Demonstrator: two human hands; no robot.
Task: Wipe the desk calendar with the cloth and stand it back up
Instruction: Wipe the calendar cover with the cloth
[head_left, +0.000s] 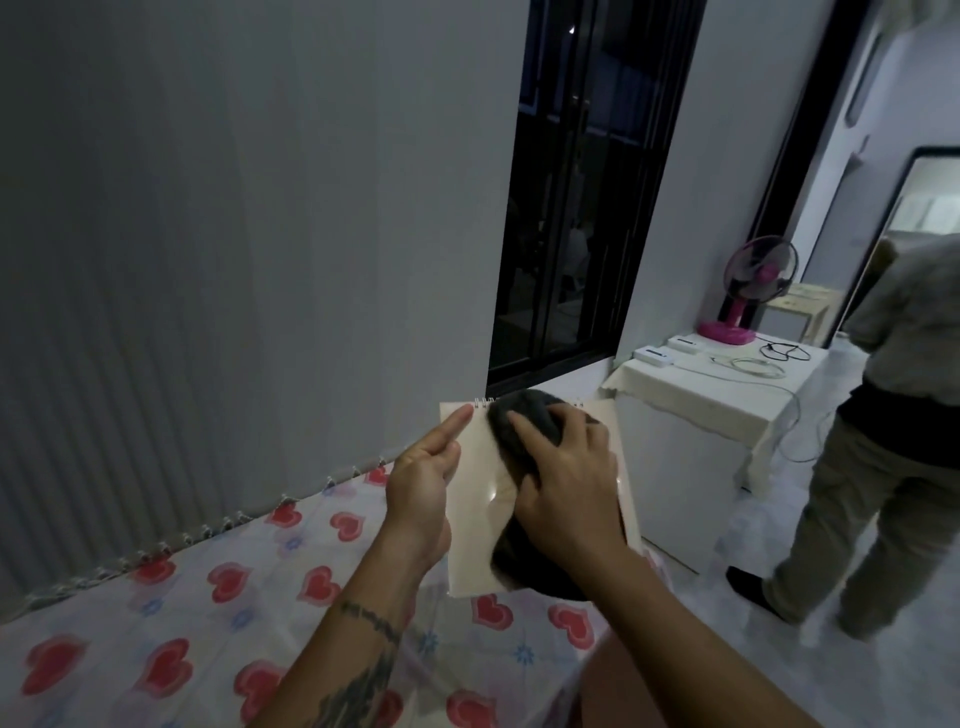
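Observation:
The desk calendar (475, 525) is a cream, spiral-bound board held up in the air above the table edge, its blank face toward me and its rings at the top. My left hand (423, 480) grips its left edge, index finger stretched up toward the rings. My right hand (563, 491) presses a dark grey cloth (522, 421) flat against the calendar's face. The cloth bunches above my fingers and hangs down below my wrist. Most of the calendar's right half is hidden by the hand and cloth.
A table with a heart-print cover (208, 597) lies below, against a grey wall. A dark window (582, 208) is ahead. To the right stand a white cabinet (691, 447) with boxes, cables and a pink fan (748, 291). A person (883, 441) stands at the far right.

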